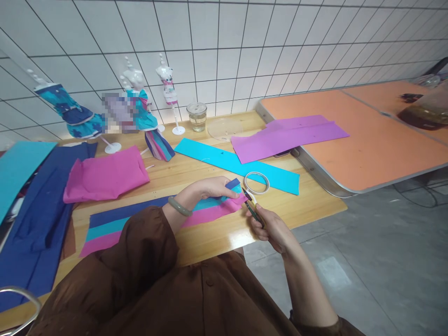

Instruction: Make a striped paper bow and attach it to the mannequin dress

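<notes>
A striped strip in navy, turquoise and pink, of paper or thin fabric, lies along the front of the wooden table. My left hand pinches it near its right end, lifting that end a little. In my right hand is a pair of scissors, its blades pointing up and left at the strip's pink edge. Whether the blades have the strip between them I cannot make out. Just beyond them rests a roll of tape, overlapping a turquoise sheet.
Small dressed mannequins stand along the tiled wall beside a lidded glass. Folded pink material and navy fabric lie at left. Purple sheets bridge onto the orange table. The wooden table's edge ends at right.
</notes>
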{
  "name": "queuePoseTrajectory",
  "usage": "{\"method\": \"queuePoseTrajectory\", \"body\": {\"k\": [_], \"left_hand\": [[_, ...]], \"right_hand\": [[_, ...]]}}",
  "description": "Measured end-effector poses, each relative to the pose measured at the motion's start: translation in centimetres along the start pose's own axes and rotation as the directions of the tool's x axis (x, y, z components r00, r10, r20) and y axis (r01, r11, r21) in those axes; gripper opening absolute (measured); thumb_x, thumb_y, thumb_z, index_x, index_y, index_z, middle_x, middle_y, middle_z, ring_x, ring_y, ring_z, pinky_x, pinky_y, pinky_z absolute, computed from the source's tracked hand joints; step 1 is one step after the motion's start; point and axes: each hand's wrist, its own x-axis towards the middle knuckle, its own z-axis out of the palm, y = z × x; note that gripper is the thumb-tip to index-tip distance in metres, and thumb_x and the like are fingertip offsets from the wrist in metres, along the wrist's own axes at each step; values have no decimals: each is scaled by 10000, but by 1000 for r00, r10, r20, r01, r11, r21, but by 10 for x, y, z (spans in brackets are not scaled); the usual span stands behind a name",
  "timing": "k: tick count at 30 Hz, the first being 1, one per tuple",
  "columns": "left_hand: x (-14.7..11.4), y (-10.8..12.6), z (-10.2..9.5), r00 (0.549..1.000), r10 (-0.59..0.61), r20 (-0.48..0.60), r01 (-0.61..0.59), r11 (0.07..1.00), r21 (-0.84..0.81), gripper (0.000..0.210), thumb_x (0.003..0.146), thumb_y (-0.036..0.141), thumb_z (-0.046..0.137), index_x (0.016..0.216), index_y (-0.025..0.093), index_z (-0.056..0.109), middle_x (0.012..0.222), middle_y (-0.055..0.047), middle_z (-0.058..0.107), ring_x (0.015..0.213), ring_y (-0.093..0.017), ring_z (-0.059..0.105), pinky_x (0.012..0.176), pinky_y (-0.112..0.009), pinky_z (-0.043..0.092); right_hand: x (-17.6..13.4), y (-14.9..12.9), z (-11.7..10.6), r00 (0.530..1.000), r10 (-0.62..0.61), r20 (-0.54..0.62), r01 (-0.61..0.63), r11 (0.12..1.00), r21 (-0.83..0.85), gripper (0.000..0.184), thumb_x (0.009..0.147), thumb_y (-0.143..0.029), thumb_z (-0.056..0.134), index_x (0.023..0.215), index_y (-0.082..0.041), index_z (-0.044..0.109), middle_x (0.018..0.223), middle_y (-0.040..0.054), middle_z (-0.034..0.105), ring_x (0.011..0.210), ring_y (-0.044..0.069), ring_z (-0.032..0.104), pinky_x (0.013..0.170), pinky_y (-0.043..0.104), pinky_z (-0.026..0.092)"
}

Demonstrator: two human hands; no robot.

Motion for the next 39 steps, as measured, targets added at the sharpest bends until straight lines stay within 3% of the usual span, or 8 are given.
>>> {"method": "queuePoseTrajectory", "body": {"k": [20, 39], "left_hand": [[-3, -4, -2, 999, -44, 28, 46, 996, -75, 296, 619, 362, 653, 798, 132, 603, 761, -16, 611, 625, -108, 514, 563, -227, 373], [-2, -6, 0, 1000, -26, -1, 25, 998, -60, 295, 617, 379, 646, 769, 130, 597, 749, -13, 601, 619, -108, 504, 543, -221, 359]], "right_hand": [[2, 1, 1, 1000, -25, 9, 25, 998, -49, 383, 774, -532, 466, 809, -153, 512, 509, -89, 258, 376, 31, 138, 346, 174, 100], [4, 8, 7, 989, -79, -121, 74, 996, -47, 381, 736, -544, 509, 745, -163, 504, 454, -108, 196, 353, 31, 123, 341, 180, 88]]}}
